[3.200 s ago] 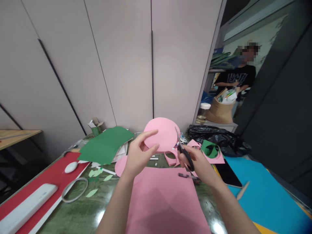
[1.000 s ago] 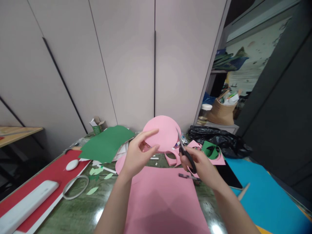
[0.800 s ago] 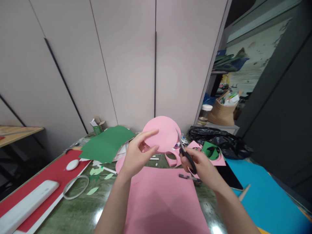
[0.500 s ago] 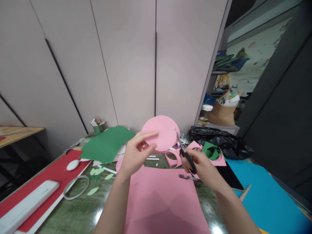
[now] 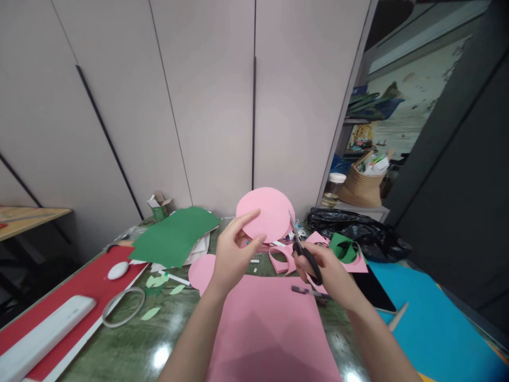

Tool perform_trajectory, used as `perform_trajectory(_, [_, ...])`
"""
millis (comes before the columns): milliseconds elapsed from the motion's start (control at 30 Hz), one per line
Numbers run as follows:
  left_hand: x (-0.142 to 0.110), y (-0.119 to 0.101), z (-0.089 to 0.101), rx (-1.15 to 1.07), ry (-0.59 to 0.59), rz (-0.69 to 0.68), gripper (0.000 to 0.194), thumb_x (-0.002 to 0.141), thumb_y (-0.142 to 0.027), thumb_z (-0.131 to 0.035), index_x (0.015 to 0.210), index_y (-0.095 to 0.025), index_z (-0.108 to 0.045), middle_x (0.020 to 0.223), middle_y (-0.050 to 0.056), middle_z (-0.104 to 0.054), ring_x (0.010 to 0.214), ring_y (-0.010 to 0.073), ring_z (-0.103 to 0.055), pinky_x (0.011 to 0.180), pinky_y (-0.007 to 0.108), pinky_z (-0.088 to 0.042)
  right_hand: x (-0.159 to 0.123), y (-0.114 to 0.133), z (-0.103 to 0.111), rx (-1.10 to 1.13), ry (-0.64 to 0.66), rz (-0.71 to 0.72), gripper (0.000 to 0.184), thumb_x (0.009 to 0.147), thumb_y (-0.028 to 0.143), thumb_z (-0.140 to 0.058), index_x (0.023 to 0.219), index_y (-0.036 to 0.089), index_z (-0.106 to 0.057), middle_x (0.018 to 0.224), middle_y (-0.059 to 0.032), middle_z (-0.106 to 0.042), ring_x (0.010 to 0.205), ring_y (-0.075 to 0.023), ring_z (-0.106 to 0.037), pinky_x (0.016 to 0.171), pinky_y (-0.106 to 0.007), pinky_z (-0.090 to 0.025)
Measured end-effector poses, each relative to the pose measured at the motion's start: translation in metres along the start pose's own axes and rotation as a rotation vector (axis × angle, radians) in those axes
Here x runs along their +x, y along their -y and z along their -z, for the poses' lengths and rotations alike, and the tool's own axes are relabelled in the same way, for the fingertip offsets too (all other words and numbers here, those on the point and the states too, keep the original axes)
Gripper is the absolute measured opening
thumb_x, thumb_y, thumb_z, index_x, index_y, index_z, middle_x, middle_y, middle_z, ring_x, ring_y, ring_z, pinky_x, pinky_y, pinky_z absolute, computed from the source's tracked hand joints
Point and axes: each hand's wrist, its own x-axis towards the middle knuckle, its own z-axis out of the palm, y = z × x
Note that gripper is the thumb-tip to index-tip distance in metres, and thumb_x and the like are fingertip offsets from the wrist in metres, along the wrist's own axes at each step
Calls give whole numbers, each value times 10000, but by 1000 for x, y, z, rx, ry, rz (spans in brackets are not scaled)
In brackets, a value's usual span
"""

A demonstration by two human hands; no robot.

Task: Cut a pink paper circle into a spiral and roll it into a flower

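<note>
A round pink paper disc [image 5: 272,209] is held up over the table by my left hand [image 5: 236,249], thumb and fingers closed on its lower left part. Black-handled scissors [image 5: 308,260] are in my right hand [image 5: 328,268], their blades lying against the disc's right edge. Below both hands lies a large pink sheet [image 5: 270,323] with a dark pen [image 5: 308,291] across its upper right. Another pink disc [image 5: 202,270] rests left of that sheet, partly behind my left wrist. Pink offcuts with round holes [image 5: 282,260] lie behind the scissors.
Green paper [image 5: 178,233], small leaf cutouts [image 5: 151,313] and a cable ring [image 5: 124,307] lie to the left, near a white device [image 5: 50,334] on red card [image 5: 99,281]. To the right are a black tablet [image 5: 374,289], blue card [image 5: 433,318] and a black plastic bag [image 5: 358,233].
My left hand and the pink disc have shifted slightly to the right, toward the scissors. The pink disc on the table shows more fully. My right hand has stayed almost in place.
</note>
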Motion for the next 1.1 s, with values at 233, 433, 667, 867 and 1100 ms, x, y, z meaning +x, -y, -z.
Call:
perform_trajectory(233, [0, 0, 2, -14, 65, -4, 394, 707, -212, -648, 1097, -224, -602, 1158, 76, -597, 1041, 192, -561, 852, 299, -469, -1, -1, 3, 4, 7, 16, 329, 807, 480, -502, 681, 181, -453, 550, 27, -452, 541, -110, -396, 529, -241, -314])
perform_trajectory(433, [0, -1, 6, -27, 119, -7, 395, 712, -193, -645, 1102, -234, -601, 1189, 73, -580, 1071, 193, -544, 865, 298, -465, -2, 3, 2, 2, 3, 15, 315, 804, 463, -511, 677, 179, -460, 550, 31, -445, 536, -107, -385, 525, -239, -298])
perform_trajectory(667, [1, 0, 7, -37, 107, -38, 397, 712, -188, -651, 1102, -243, -605, 1146, 70, -591, 1051, 197, -552, 869, 311, -466, -3, 1, 1, 10, -14, 41, 225, 840, 293, -446, 644, 183, -425, 533, 38, -444, 524, -96, -369, 519, -231, -284])
perform_trajectory(867, [0, 1, 8, -60, 104, -58, 398, 711, -174, -653, 1097, -261, -608, 1146, 55, -591, 1070, 191, -541, 892, 306, -451, -3, 0, 0, -17, -18, 41, 185, 827, 227, -448, 649, 182, -428, 535, 40, -454, 527, -92, -379, 519, -226, -290])
perform_trajectory(1100, [1, 2, 10, -34, 107, -48, 362, 726, -213, -643, 1085, -249, -615, 1130, 66, -602, 994, 184, -575, 816, 291, -478, -3, 0, 1, -8, -9, 28, 223, 829, 322, -493, 663, 186, -434, 523, 47, -445, 515, -93, -380, 507, -225, -299])
